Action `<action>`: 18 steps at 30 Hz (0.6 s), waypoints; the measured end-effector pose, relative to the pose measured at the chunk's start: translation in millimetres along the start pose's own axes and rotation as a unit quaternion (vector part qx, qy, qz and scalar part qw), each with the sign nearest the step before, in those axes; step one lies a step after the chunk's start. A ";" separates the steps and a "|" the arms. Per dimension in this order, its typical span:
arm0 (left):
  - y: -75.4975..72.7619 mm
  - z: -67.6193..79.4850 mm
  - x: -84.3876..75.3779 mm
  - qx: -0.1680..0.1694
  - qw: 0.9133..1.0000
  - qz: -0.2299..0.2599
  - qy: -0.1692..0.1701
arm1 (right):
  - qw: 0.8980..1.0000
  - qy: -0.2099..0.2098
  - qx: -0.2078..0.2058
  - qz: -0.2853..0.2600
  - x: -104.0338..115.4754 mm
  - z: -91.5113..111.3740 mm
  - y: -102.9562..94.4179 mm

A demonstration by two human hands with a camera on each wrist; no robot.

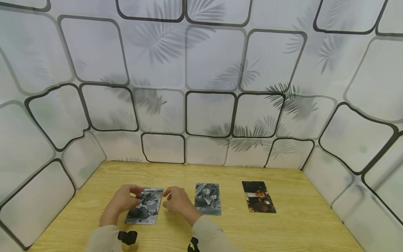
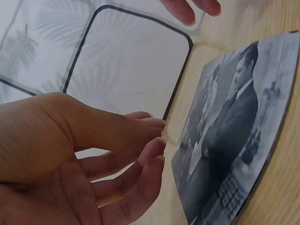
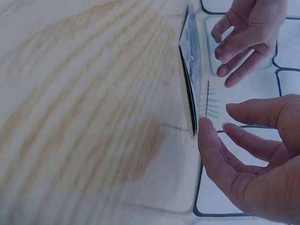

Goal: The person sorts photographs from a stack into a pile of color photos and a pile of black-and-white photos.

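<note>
A black-and-white photo card [image 1: 146, 208] lies on the table at the left, between the two hands. It shows a figure in a dark suit, clearest in the left wrist view [image 2: 229, 122]. My left hand [image 1: 125, 199] hovers over the card's left side, its fingers loosely bent and apart from the card [image 2: 126, 154]. Just beyond the card's right edge is my right hand [image 1: 178, 201], thumb and fingers spread apart with nothing between them. In the right wrist view, a fingertip of that hand [image 3: 253, 164] is close to the card's edge [image 3: 190, 70]; whether it touches I cannot tell.
Another black-and-white photo card [image 1: 207, 199] lies right of the right hand. Farther right is a dark coloured picture card [image 1: 259, 197]. Patterned curtain [image 1: 211, 112] encloses the wooden table [image 1: 233, 227] at the back and both sides.
</note>
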State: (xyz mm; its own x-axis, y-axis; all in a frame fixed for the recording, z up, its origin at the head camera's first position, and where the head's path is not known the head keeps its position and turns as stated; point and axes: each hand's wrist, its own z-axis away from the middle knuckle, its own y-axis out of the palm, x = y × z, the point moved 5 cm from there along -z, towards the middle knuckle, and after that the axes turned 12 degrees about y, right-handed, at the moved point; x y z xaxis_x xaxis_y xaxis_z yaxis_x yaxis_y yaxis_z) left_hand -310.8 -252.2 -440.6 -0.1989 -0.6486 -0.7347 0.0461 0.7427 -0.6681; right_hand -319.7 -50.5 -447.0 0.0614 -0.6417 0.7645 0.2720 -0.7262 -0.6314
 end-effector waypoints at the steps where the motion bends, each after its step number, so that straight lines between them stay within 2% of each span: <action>1: 1.3 -0.2 -2.0 0.000 1.000 0.002 0.002 | 1.000 0.000 0.003 -0.002 -1.2 1.2 -2.5; 12: 18.9 -5.3 -26.4 -0.001 0.999 0.030 0.040 | 1.000 0.000 0.001 -0.001 -14.7 3.8 -26.3; 18: 31.6 -7.9 -40.1 -0.008 0.998 0.033 0.052 | 1.000 -0.001 -0.014 -0.001 -22.0 5.6 -39.2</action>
State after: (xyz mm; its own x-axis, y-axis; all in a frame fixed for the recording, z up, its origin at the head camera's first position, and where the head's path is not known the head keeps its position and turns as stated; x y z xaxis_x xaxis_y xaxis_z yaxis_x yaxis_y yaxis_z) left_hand -309.1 -201.4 -431.4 -0.2967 -0.5772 -0.7608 0.0481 0.7867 -0.6155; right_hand -326.4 -6.6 -438.3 0.0628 -0.6403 0.7655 0.2453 -0.7336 -0.6337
